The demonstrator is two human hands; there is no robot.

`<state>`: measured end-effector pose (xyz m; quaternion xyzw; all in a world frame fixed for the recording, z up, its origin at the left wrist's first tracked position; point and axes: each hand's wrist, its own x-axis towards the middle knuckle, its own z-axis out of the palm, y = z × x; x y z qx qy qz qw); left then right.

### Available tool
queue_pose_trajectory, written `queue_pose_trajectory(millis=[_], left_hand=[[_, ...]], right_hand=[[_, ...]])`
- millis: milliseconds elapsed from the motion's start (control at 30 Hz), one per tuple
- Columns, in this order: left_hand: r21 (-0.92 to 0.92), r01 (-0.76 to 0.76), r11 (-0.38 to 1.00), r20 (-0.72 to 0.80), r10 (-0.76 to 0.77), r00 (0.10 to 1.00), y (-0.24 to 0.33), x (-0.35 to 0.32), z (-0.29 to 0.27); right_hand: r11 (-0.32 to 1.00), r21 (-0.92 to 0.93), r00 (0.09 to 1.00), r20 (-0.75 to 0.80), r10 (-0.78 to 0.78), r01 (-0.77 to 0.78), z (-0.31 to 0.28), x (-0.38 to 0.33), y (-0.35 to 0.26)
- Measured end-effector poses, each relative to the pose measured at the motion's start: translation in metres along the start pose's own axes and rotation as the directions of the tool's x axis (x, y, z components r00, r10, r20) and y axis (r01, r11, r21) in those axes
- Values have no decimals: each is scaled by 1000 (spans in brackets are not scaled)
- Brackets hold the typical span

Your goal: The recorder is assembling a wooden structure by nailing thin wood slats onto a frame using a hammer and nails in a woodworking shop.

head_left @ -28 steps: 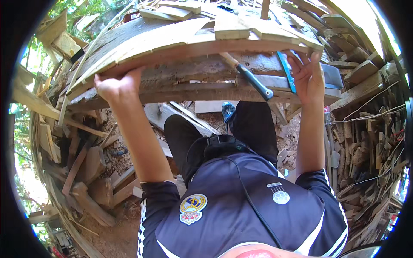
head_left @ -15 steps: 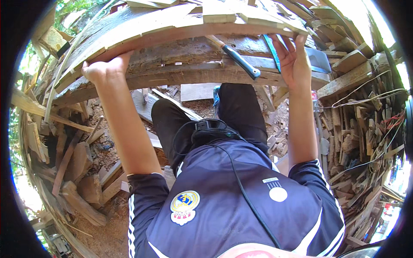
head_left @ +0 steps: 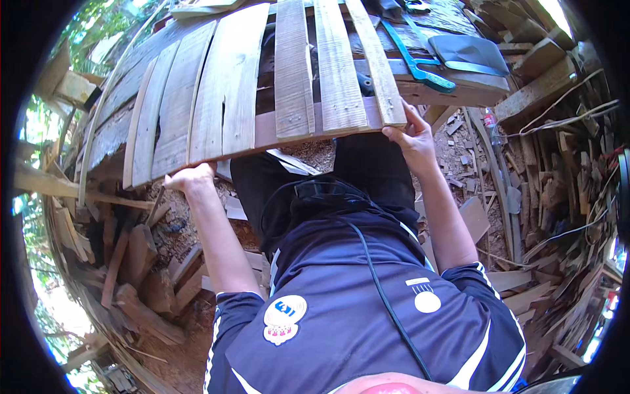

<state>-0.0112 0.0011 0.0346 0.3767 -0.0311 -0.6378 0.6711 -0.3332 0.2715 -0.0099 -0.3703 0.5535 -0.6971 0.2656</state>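
A panel of pale wooden slats (head_left: 239,85) nailed across a rail lies tilted over a rough timber bench, its near edge toward me. At the left of that edge, my left hand (head_left: 193,178) supports the panel from below, with most fingers hidden under the wood. My right hand (head_left: 415,141) grips the near right corner between thumb and fingers. Gaps between the slats show a dark tool handle (head_left: 365,84) underneath. Just right of the panel lie a teal-framed saw (head_left: 417,65) and a dark grey, flat-bladed object (head_left: 469,52).
The thick, weathered bench (head_left: 453,94) runs across in front of my knees. Stacked offcuts (head_left: 558,177) rise on the right, and wood blocks (head_left: 147,315) lie at lower left. Wood chips cover the ground (head_left: 459,154). A thin cable (head_left: 374,276) hangs down my shirt.
The panel has come down and toward me, turning its slatted face into view. Both hands have moved nearer with its edge. The saw is now uncovered, while the dark handle is mostly hidden.
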Motion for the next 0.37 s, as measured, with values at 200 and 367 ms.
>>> queue_pose_trajectory(millis=[200, 367], left_hand=[[-3, 26, 1000, 70, -26, 997, -28, 17, -32], [48, 193, 980, 143, -198, 970, -45, 57, -57]], right_hand=[[994, 55, 995, -46, 92, -89, 5, -17, 22], [913, -351, 976, -32, 213, -211, -16, -46, 32]])
